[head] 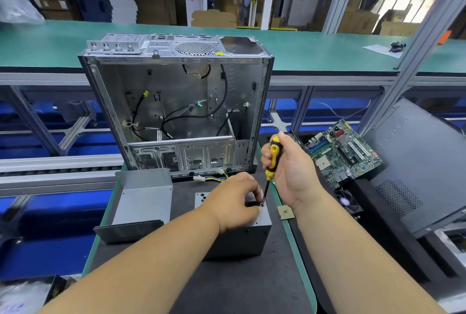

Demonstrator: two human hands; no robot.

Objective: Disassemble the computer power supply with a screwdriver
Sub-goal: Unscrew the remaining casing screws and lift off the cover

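Observation:
The grey power supply box (242,240) sits on the black mat in front of me. My left hand (234,200) rests on its top, fingers pinched around a small black part beside the screwdriver tip. My right hand (290,170) grips the yellow and black screwdriver (273,157), held nearly upright with its tip down on the top right of the box. A bundle of yellow and black wires with a white plug (201,178) leads from the box's far side.
An emptied computer case (176,102) stands open just behind the power supply. A removed grey metal cover (141,202) lies at the left. To the right lie a green motherboard (343,152), a small fan (346,201), a CPU chip (285,212) and a dark side panel (413,167).

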